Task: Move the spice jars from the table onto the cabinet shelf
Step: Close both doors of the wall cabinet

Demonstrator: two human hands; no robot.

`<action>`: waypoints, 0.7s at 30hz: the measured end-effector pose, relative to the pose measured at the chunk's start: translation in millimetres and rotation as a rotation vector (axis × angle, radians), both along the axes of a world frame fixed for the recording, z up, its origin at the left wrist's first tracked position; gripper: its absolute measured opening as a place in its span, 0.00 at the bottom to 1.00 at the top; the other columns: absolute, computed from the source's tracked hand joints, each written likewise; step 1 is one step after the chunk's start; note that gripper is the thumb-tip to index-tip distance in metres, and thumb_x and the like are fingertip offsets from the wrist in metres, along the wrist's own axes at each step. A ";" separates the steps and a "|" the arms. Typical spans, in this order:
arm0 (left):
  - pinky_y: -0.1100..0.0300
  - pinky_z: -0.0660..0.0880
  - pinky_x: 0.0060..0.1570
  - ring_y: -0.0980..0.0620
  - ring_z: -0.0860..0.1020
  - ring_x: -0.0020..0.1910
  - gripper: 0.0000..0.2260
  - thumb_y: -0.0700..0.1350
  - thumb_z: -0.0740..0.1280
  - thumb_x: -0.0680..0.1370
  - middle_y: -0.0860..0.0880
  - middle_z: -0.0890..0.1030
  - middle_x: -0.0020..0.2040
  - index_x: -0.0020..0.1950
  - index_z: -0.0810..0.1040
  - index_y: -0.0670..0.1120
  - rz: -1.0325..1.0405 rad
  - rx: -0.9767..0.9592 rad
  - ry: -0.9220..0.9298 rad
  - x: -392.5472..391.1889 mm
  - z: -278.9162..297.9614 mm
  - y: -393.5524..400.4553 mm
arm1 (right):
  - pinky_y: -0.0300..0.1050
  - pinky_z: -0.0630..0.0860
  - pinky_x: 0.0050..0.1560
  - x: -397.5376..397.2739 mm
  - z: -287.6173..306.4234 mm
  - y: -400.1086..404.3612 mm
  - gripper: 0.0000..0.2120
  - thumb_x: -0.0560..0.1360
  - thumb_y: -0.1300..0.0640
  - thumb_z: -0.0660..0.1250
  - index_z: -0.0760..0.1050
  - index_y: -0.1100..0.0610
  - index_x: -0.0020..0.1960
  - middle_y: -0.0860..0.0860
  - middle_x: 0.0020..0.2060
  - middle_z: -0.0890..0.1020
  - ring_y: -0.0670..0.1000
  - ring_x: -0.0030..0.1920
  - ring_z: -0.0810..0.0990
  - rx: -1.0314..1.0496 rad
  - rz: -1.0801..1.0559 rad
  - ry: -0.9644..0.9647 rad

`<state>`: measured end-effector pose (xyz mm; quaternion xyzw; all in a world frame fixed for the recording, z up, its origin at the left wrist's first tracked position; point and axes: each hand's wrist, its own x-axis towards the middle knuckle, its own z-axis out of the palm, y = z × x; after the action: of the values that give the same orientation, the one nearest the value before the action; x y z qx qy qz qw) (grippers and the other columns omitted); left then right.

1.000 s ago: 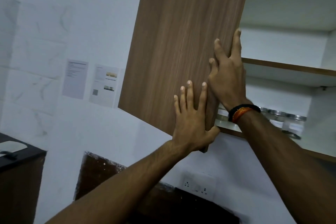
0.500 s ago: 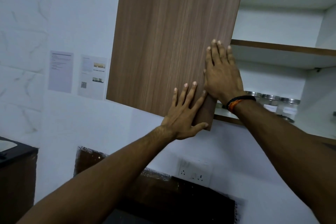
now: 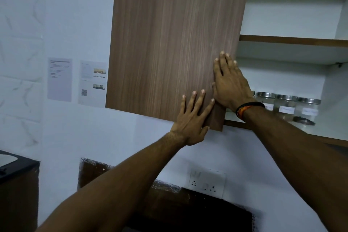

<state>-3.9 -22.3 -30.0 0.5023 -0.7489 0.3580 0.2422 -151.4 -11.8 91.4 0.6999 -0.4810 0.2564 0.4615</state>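
A wood-grain cabinet door [image 3: 169,43] stands partly swung across the wall cabinet. My left hand [image 3: 192,118] lies flat on the door's lower right corner, fingers spread. My right hand [image 3: 229,84], with a black and orange band at the wrist, presses flat on the door's right edge. Neither hand holds anything. On the cabinet's bottom shelf [image 3: 320,130] stand glass spice jars [image 3: 286,106] with metal lids and white labels, in a row to the right of my right wrist. Part of the row is hidden behind my right hand and the door.
An upper shelf [image 3: 293,40] crosses the open cabinet. Two paper sheets [image 3: 75,81] hang on the white wall left of the door. A switch and socket plate [image 3: 207,182] sits below the cabinet. A dark counter [image 3: 17,171] stands at the lower left.
The door has swung further towards the cabinet and shows more of its face. Both hands slid lower on the door, and my right hand went from gripping its edge to lying flat.
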 end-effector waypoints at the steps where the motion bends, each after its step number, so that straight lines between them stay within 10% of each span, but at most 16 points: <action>1: 0.31 0.42 0.74 0.35 0.36 0.79 0.40 0.60 0.58 0.79 0.38 0.37 0.81 0.82 0.40 0.48 -0.002 -0.001 0.003 -0.3 0.3 -3.2 | 0.59 0.48 0.80 1.0 0.2 -3.3 0.33 0.82 0.55 0.55 0.45 0.66 0.80 0.65 0.79 0.45 0.63 0.80 0.45 0.006 0.001 -0.008; 21: 0.31 0.41 0.74 0.36 0.36 0.79 0.34 0.62 0.52 0.83 0.40 0.37 0.81 0.82 0.42 0.50 -0.078 0.066 0.082 -7.0 2.1 -10.6 | 0.57 0.56 0.77 -8.8 -0.9 6.0 0.35 0.79 0.56 0.61 0.51 0.61 0.81 0.62 0.80 0.48 0.61 0.80 0.49 0.171 0.092 -0.051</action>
<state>-10.9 -32.9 -27.9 0.4950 -0.7686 0.3024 0.2698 -160.2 -5.8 90.6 0.7513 -0.4802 0.2529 0.3754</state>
